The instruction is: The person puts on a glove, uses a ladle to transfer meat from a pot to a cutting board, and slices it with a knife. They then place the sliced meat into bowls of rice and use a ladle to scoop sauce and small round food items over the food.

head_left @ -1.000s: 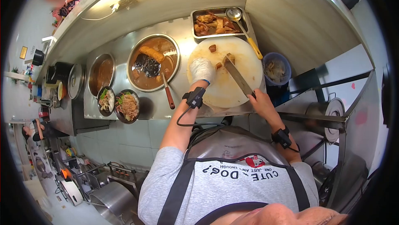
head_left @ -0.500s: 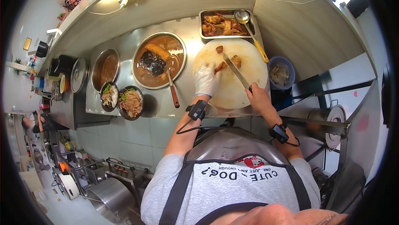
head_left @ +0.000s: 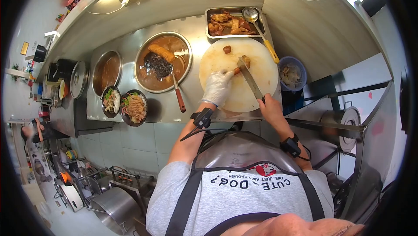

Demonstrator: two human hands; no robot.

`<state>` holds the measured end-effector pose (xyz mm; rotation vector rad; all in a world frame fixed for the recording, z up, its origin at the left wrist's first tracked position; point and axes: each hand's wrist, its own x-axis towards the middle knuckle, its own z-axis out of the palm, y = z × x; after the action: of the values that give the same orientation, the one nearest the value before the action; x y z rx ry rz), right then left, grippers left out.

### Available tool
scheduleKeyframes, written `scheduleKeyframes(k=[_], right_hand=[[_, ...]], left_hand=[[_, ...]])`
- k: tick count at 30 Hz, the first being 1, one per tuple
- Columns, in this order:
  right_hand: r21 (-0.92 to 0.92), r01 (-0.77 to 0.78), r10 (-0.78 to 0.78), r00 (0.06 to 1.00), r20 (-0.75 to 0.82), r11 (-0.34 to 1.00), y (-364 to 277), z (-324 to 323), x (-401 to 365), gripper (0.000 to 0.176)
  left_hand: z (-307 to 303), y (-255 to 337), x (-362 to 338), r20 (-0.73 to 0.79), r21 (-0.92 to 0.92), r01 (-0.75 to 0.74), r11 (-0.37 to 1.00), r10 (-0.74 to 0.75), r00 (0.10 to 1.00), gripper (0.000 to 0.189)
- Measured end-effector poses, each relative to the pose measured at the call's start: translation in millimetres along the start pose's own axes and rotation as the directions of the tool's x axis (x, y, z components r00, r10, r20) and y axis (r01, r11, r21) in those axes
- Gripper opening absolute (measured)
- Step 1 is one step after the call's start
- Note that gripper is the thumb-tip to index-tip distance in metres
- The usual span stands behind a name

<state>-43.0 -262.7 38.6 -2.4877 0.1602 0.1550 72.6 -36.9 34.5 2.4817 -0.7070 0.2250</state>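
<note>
My right hand (head_left: 271, 106) is wrapped round the handle of a wide-bladed kitchen knife (head_left: 251, 80). Its blade slants across a round white cutting board (head_left: 211, 59). In a clear plastic glove, my left hand (head_left: 219, 87) pinches a strip of brown cooked meat (head_left: 236, 71) just left of the blade. A browned chunk of food (head_left: 246, 60) lies by the knife's tip, partly covered by it. Farther up the board sits a small dark-brown piece (head_left: 227, 49), apart from both hands.
Behind the board is a metal tray (head_left: 206, 18) of browned pieces with a yellow-handled ladle (head_left: 267, 46). Left are a stew pot (head_left: 138, 82) with a red-handled ladle (head_left: 179, 96), another pot (head_left: 95, 77) and two filled bowls (head_left: 134, 108). A blue bin (head_left: 303, 80) stands right.
The knife has shifted right on the board, its tip now at the browned chunk. My left hand has moved right with the meat strip, its fingers more curled. The view has shifted slightly.
</note>
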Motion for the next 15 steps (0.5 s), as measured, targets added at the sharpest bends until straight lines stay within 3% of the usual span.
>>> scheduleKeyframes(k=[1,3,4,6,9,15], right_hand=[[0.003,0.011,-0.011,1.0,0.001,1.0,-3.5,0.9,0.6,0.03],[0.015,0.019,-0.019,1.0,0.002,1.0,-7.0,4.9,3.3,0.029],[0.008,0.039,-0.039,0.999,0.004,0.999,-7.3,8.1,5.6,0.028],[0.005,0.054,-0.054,0.998,0.011,0.999,-9.5,12.4,8.3,0.027],[-0.049,0.051,-0.051,0.999,0.017,0.997,-14.9,13.6,14.8,0.027],[-0.082,0.104,-0.103,0.995,0.018,0.991,-12.2,13.9,27.6,0.028]], left_hand=[[-3.6,3.2,-3.4,0.002,0.004,-0.004,1.0,0.004,1.0,0.023],[-11.3,9.2,-11.5,-0.219,0.11,0.133,0.985,-0.107,0.97,0.027],[-15.6,10.9,-15.7,-0.212,0.114,0.133,0.985,-0.106,0.972,0.027],[-22.6,12.9,-22.8,-0.091,0.158,0.295,0.942,-0.284,0.954,0.028],[-6.9,1.4,-24.2,0.04,0.231,0.231,0.945,-0.247,0.968,0.025],[16.5,-5.0,-18.9,0.048,0.189,0.134,0.973,-0.146,0.988,0.017]])
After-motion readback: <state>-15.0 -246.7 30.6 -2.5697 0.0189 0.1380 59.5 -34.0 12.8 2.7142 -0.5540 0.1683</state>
